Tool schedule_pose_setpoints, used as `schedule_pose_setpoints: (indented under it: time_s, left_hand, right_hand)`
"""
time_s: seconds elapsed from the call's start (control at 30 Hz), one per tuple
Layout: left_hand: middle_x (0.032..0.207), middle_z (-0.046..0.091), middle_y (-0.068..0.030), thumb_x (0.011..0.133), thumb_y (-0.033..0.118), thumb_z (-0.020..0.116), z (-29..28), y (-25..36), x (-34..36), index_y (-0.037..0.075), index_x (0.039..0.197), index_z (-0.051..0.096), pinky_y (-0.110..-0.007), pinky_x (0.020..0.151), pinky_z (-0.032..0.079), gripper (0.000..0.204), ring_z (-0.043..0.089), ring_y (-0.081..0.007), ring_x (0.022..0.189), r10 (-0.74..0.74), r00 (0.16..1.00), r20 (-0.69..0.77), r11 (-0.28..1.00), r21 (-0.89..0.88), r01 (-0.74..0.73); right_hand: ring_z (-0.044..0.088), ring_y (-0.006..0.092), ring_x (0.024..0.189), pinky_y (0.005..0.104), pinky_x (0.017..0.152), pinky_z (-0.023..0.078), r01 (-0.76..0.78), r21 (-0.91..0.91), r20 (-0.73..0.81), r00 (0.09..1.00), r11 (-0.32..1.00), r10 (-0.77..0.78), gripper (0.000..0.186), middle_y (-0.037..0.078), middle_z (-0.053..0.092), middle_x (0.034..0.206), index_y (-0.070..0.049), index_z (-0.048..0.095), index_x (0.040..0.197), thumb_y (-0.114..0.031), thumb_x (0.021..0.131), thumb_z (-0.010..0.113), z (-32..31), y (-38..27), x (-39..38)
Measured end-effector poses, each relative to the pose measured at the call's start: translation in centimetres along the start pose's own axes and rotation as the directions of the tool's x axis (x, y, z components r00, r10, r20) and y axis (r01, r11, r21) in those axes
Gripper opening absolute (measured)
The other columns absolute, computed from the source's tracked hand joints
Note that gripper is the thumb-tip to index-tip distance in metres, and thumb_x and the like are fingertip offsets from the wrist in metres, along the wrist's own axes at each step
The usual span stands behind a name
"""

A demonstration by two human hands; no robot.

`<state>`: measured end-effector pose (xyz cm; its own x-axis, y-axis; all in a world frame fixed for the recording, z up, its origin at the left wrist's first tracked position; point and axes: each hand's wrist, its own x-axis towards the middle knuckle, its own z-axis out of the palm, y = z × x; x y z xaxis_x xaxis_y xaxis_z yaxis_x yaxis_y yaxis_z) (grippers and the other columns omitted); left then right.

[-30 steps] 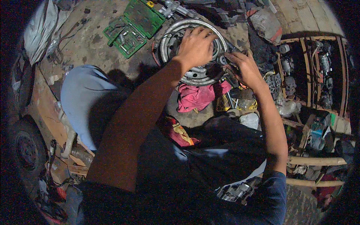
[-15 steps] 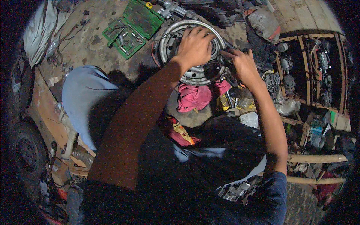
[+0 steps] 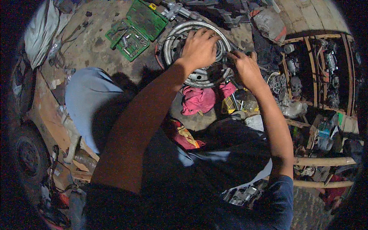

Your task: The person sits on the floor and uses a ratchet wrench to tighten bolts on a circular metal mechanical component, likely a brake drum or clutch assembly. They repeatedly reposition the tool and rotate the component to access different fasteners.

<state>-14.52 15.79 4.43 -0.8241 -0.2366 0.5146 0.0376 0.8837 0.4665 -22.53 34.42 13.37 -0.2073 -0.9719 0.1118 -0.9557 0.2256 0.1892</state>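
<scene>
A round silver wheel rim [image 3: 167, 57] lies on the floor ahead of me, with dark metal parts at its middle. My left hand [image 3: 200, 48] rests over that middle, palm down and fingers spread; it hides what lies beneath. At the rim's right edge my right hand [image 3: 246, 68] has its fingers curled, thumb and forefinger close to the rim. Something dark seems to be in its grip, but shadow hides its shape. Just below the rim lies a crumpled pink cloth [image 3: 198, 100].
Left of the rim, a green socket case [image 3: 147, 23] lies open with sockets inside. A silver metal part [image 3: 178, 11] sits behind it. Right of my arm are a yellow basket [image 3: 229, 105] and a wooden rack [image 3: 309, 69] holding metal parts. A tyre [image 3: 30, 151] stands far left.
My right hand has shifted slightly at the rim's edge, and its fingers sit at a different angle. My left hand stays almost where it was on the rim.
</scene>
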Motion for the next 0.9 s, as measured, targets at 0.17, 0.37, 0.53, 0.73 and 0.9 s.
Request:
schedule_pose_setpoints:
  time_s: [0.17,0.37,0.53,0.73,0.9]
  left_hand:
    - [0.132,0.062,-0.0098,0.084,0.02,0.062,0.3,0.6,0.2,0.013,0.123,0.067,-0.055,0.103,0.042,0.04,0.054,-0.0323,0.125,0.004,1.0,-0.027,1.0,0.001,-0.004]
    - [0.133,0.062,-0.0106,0.085,0.022,0.062,0.5,0.0,0.0,0.015,0.121,0.067,-0.055,0.102,0.044,0.038,0.054,-0.033,0.125,0.01,0.999,-0.032,1.0,0.009,-0.01]
    - [0.133,0.062,-0.0098,0.085,0.022,0.062,0.4,-0.1,0.1,0.015,0.122,0.067,-0.055,0.102,0.044,0.038,0.054,-0.0322,0.125,0.007,0.999,-0.035,1.0,0.007,-0.007]
    - [0.131,0.062,-0.0094,0.084,0.02,0.062,0.4,0.2,0.0,0.014,0.121,0.068,-0.055,0.103,0.043,0.039,0.055,-0.0316,0.124,0.013,0.999,-0.053,1.0,0.012,-0.012]
    - [0.133,0.061,-0.0103,0.086,0.022,0.061,0.5,-0.2,-0.1,0.014,0.122,0.066,-0.057,0.103,0.043,0.038,0.053,-0.0333,0.126,0.018,0.999,-0.049,1.0,0.001,-0.018]
  right_hand:
    - [0.064,0.0494,0.093,0.0503,0.08,0.052,-0.134,0.084,0.276,0.955,0.987,0.106,0.038,0.031,0.067,0.101,0.003,0.065,0.119,-0.013,0.086,0.073,2.5,2.9,-1.1]
    - [0.064,0.0483,0.097,0.049,0.085,0.052,-0.294,0.187,0.341,0.914,0.937,0.218,0.042,0.032,0.067,0.107,0.004,0.066,0.121,-0.019,0.087,0.075,2.1,1.2,-0.8]
    - [0.065,0.0454,0.099,0.0511,0.088,0.05,-0.023,0.034,0.061,0.998,0.999,0.021,0.036,0.03,0.067,0.108,0.002,0.067,0.116,-0.02,0.088,0.071,0.4,0.5,-0.2]
    - [0.061,0.0402,0.117,0.0593,0.106,0.038,-0.525,0.133,0.597,0.72,0.841,0.354,0.046,0.022,0.066,0.124,-0.004,0.065,0.128,-0.015,0.084,0.073,0.8,0.7,0.7]
    - [0.062,0.0395,0.116,0.0597,0.105,0.036,-0.263,0.193,0.151,0.96,0.945,0.236,0.049,0.021,0.07,0.116,-0.004,0.063,0.131,-0.017,0.086,0.075,1.0,-1.4,-0.8]
